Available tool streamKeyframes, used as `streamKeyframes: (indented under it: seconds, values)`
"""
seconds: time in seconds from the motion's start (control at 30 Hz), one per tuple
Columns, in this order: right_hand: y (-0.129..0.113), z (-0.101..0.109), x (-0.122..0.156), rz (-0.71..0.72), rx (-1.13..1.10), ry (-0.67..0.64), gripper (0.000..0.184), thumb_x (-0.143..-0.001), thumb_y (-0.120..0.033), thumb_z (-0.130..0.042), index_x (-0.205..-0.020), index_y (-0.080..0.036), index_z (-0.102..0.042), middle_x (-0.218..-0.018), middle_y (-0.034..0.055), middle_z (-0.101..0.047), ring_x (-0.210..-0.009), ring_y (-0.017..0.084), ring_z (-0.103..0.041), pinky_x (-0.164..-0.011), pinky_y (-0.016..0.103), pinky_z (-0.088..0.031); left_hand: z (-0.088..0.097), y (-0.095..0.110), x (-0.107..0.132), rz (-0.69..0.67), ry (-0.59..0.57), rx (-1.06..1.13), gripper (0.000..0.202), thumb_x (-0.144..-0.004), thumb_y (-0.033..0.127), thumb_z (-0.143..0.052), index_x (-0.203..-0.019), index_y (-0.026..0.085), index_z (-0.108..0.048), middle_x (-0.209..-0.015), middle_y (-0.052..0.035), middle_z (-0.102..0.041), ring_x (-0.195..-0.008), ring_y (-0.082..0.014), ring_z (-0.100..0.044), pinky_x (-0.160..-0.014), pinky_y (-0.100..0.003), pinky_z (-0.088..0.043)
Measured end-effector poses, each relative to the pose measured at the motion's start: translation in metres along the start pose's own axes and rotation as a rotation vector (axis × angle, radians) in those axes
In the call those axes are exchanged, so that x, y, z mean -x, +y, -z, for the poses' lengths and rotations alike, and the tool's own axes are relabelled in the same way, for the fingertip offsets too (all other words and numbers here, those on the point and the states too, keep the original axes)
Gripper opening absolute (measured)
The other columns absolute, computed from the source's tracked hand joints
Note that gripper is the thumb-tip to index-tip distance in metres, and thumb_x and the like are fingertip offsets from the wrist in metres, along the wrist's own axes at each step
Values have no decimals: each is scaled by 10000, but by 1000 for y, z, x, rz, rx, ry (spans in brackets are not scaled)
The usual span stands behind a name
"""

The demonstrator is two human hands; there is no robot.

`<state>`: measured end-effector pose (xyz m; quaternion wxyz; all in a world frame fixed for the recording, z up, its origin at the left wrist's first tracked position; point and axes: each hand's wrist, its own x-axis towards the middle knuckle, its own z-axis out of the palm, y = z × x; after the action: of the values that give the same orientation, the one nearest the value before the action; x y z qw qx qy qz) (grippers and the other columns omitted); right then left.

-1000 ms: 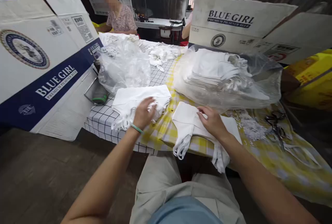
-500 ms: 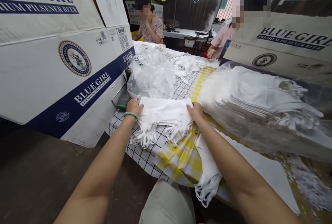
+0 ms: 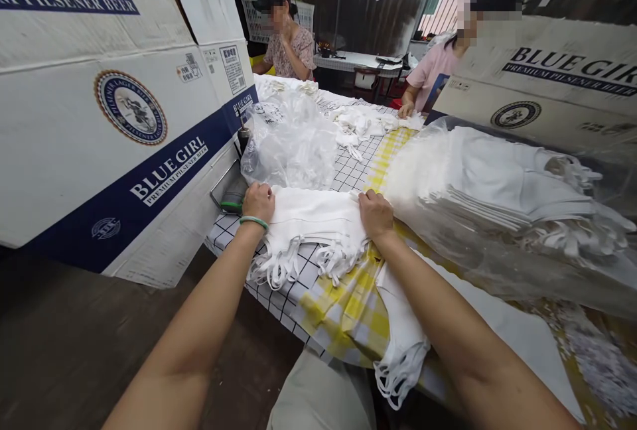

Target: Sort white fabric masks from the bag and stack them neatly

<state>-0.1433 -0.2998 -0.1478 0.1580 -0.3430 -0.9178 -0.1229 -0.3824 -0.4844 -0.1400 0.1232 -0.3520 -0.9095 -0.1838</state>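
Observation:
A small stack of white strapped cloth pieces [image 3: 314, 210] lies flat on the table near its front edge, its looped straps hanging toward me. At the stack's far left corner, my left hand [image 3: 257, 203] is closed with the fingers curled over the edge; a green bangle [image 3: 254, 221] circles that wrist. My right hand [image 3: 375, 212] grips the far right corner in the same way. The fingertips of both hands are partly hidden. Under my right forearm lies another white strapped piece [image 3: 404, 324], its straps drooping over the table edge.
Crumpled clear plastic [image 3: 293, 141] sits just beyond the stack. Bagged white pieces [image 3: 502, 184] fill the right side. Beer cartons stand left [image 3: 149, 171] and right [image 3: 557, 98]. Two people [image 3: 293, 52] sit across the checked tablecloth [image 3: 348, 174], near more white pieces [image 3: 361, 121].
My fingers have shifted from pinching the stack's side edges to curling over its far corners. The stack stays in nearly the same place; the view has shifted slightly.

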Motion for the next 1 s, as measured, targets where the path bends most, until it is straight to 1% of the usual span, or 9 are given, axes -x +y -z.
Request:
streamKeyframes:
  seconds: [0.2, 0.37, 0.47, 0.53, 0.67, 0.73, 0.87, 0.93, 1.0]
  values:
    - [2, 0, 3, -25, -124, 59, 301, -976, -267, -347, -1013, -191, -636, -908, 77, -644, -781, 184, -546, -649, 299, -295, 2, 1, -2, 12, 50, 54, 163, -807, 184, -511, -921, 167, -626, -1013, -125, -604, -983, -261, -584, -870, -344, -459]
    - [1, -4, -2, -95, -350, 17, 247, -927, -283, -450, -1055, -206, -647, -981, 63, -672, -868, 192, -570, -711, 281, -350, 0, 1, -12, 198, -186, 114, 161, -762, 291, -622, -868, 169, -621, -972, -110, -653, -957, -264, -603, -856, -345, -466]
    - [1, -4, -8, -152, -431, -37, 228, -892, -302, -491, -982, -196, -671, -970, 73, -673, -898, 215, -566, -741, 290, -371, 2, 3, -15, 263, -237, 152, 94, -738, 247, -632, -802, 184, -605, -916, -86, -663, -921, -244, -614, -847, -326, -469]
    - [0, -1, -11, -162, -471, -9, 229, -889, -294, -475, -932, -184, -671, -945, 85, -667, -900, 221, -560, -757, 293, -375, 4, 6, -14, 206, -176, 147, 25, -736, 201, -607, -745, 193, -585, -901, -85, -650, -922, -243, -609, -856, -330, -465]
    - [0, 7, -16, -246, -647, 55, 265, -906, -315, -400, -963, -181, -621, -850, 73, -649, -765, 198, -541, -704, 285, -364, 6, 13, -7, 111, 70, 191, 50, -737, 161, -566, -780, 187, -570, -935, -104, -618, -972, -259, -586, -896, -363, -448]
    - [1, 9, -19, -328, -743, 9, 249, -891, -355, -414, -934, -197, -602, -764, 36, -615, -691, 183, -509, -655, 278, -345, 6, 15, -7, 179, 82, 318, 156, -706, 153, -587, -857, 183, -570, -877, -74, -616, -909, -241, -600, -867, -360, -459]
    - [7, 9, -22, -366, -881, -121, 214, -805, -356, -528, -648, -212, -502, -594, -37, -447, -588, 132, -391, -579, 256, -289, 4, 10, -12, 389, -143, 701, 336, -574, 189, -702, -888, 164, -583, -740, -7, -602, -716, -186, -604, -716, -310, -490]
    - [9, 12, -22, -349, -1002, -85, 311, -796, -365, -538, -565, -215, -392, -549, -57, -331, -557, 112, -312, -545, 247, -263, 5, 5, -13, 390, -189, 783, 252, -588, 245, -693, -808, 158, -604, -699, -3, -606, -670, -176, -597, -665, -293, -488]
    - [9, 19, -19, -331, -1167, 8, 352, -805, -411, -535, -571, -219, -356, -548, -63, -281, -554, 104, -286, -526, 236, -268, 9, 1, -12, 308, -101, 688, 160, -645, 298, -643, -728, 164, -619, -684, -16, -614, -681, -189, -597, -688, -307, -490]
